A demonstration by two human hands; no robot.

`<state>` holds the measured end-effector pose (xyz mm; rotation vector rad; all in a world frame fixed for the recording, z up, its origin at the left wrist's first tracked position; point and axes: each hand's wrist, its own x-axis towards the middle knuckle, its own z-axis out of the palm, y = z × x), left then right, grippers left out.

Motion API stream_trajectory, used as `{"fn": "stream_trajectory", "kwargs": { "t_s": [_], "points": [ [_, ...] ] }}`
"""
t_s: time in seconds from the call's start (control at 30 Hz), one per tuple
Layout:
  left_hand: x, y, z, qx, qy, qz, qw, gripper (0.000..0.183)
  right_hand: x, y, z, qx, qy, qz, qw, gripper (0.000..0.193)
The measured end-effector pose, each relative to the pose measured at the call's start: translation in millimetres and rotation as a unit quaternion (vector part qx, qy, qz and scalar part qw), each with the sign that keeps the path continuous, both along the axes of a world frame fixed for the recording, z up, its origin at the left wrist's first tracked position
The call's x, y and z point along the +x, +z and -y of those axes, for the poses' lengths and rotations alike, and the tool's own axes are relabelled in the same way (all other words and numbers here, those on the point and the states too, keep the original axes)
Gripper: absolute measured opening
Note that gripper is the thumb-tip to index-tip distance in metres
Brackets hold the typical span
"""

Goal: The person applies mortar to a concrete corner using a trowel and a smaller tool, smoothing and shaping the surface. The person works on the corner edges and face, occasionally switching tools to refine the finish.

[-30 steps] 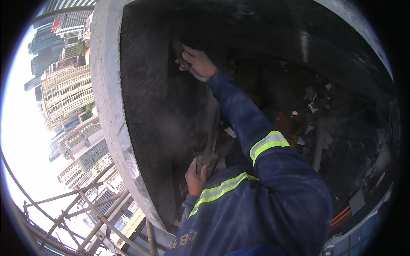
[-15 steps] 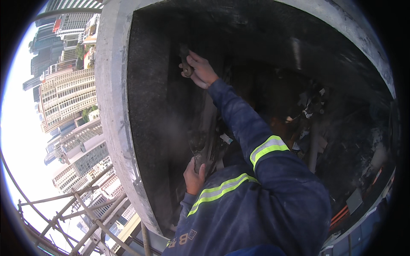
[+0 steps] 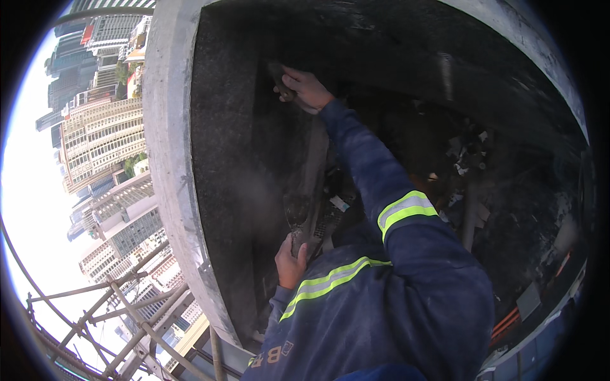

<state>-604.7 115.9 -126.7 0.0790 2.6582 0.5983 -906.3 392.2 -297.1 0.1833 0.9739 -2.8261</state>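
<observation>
My right hand (image 3: 307, 91) is stretched out to the dark wall (image 3: 222, 120), its fingers closed round the handle of a scraper (image 3: 284, 90). The scraper's blade is hard to make out against the black surface. Lower down and nearer my body, my left hand (image 3: 291, 263) grips the dusty handle of a trowel-like tool (image 3: 297, 239). Its dark, wide blade (image 3: 297, 209) points away from me, beside a long ledge or pipe (image 3: 316, 159). Haze hangs near the wall.
A pale concrete rim (image 3: 170, 159) borders the dark recess. Scaffolding pipes (image 3: 130, 311) stand outside at lower left, with city buildings (image 3: 101, 140) far below. Scraps and debris (image 3: 460, 159) lie deep inside at right. Orange rods (image 3: 505, 324) and a grey panel (image 3: 528, 300) are at lower right.
My right hand has moved a little up and to the right with the scraper, whose handle is now more tilted. My left hand keeps its hold in nearly the same place.
</observation>
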Motion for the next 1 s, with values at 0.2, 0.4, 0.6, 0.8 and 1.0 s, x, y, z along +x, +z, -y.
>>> {"fn": "stream_trajectory", "kwargs": {
  "t_s": [0.2,0.4,0.6,0.8,1.0],
  "points": [
    [-4,0,-5,0.002,-0.007,-0.005,1.000,0.052,29,2,1,0.049,0.017,0.005,0.999,0.057],
    [-7,4,-8,-0.002,-0.007,0.001,1.000,0.052,12,5,-2,-0.003,-0.052,0.040,0.998,0.056],
    [-14,7,-13,0.022,0.032,-0.016,0.999,0.051,13,7,-4,-0.034,-0.050,0.061,0.996,0.054],
    [-25,17,-31,0.095,0.112,-0.028,0.989,0.048,25,5,-9,-0.035,-0.036,0.088,0.995,0.052],
    [-13,10,-12,0.027,0.045,-0.022,0.998,0.047,-13,18,-5,-0.045,-0.013,0.106,0.993,0.052]
  ]
}}
